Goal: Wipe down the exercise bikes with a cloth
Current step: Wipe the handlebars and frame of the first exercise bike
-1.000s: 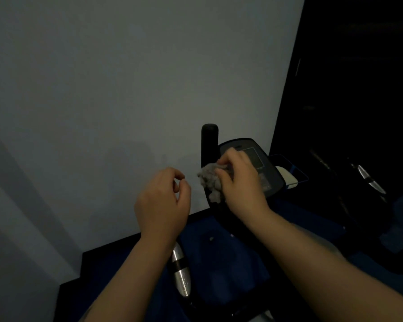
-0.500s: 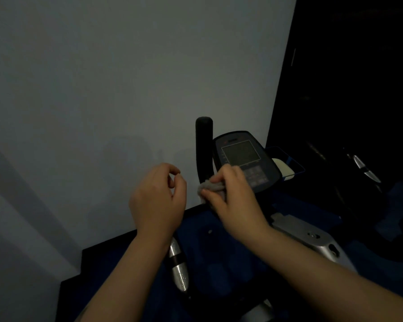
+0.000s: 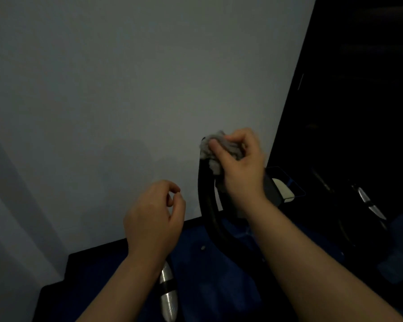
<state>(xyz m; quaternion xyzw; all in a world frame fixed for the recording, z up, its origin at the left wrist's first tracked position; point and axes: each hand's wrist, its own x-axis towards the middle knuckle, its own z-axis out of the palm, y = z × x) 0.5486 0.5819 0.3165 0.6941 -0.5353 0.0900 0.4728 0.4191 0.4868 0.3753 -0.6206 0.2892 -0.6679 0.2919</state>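
Observation:
My right hand (image 3: 241,163) grips a crumpled grey cloth (image 3: 211,147) and presses it around the top end of the exercise bike's black upright handlebar (image 3: 207,205). The bike's console (image 3: 271,189) is mostly hidden behind my right hand and wrist. My left hand (image 3: 154,217) hovers to the left of the handlebar with its fingers curled loosely, thumb near the fingertips, holding nothing. A silver and black grip (image 3: 168,291) of the bike shows below my left wrist.
A pale wall (image 3: 126,89) fills the left and the middle. The dark area at the right holds another machine with silver grips (image 3: 370,205). A blue floor (image 3: 207,275) lies below the bike. A white object (image 3: 283,189) sits in a holder beside the console.
My right hand has lifted the cloth from the lower edge of the console up to the top end of the upright handlebar. My left hand has hardly moved.

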